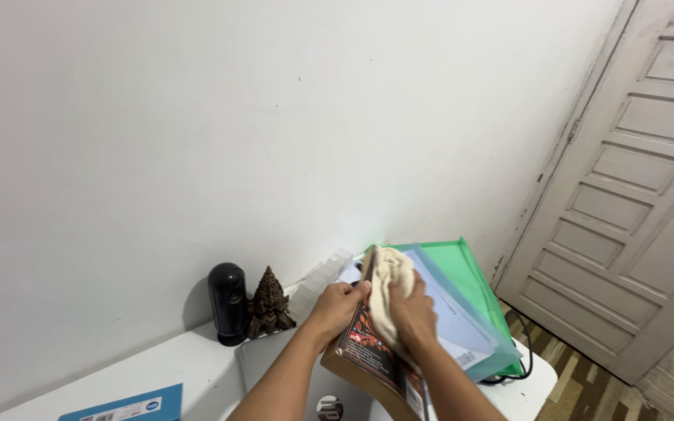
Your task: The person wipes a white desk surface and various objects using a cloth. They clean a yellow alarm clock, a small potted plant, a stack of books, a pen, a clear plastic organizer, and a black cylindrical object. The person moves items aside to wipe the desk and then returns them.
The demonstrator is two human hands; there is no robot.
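One white wall (274, 117) filling most of the view, plain and a little scuffed. One panelled door (633, 203), pale, shut, at the right, above a strip of striped wood-pattern floor (579, 386). One white desk (189, 366) pushed against the wall, seen from above.

On the desk, by size: two plastic folders leaning together toward the far right corner, one green folder (473, 273) behind and one clear bluish folder (454, 327) in front with papers inside. One grey laptop (274, 366), closed, near the front edge under the arms. One blue-covered book or pad (122, 405) at the front left edge (only partly in view). One brown book (364, 355) with a dark printed cover, held tilted above the laptop, just in front of the folders. One clear plastic box (321, 273) against the wall at the back edge. One cream cloth (391, 292) pressed on the book's cover. One black cylindrical device (228, 302) at the back edge, just beside one small dark temple-shaped figurine (269, 304). One black cable (520, 366) hanging off the right edge.

Two hands: left hand (338, 306) curled closed around the book's upper edge, gripping it. Right hand (413, 316) laid flat over the cloth, fingers bent down onto it, pressing it against the cover.
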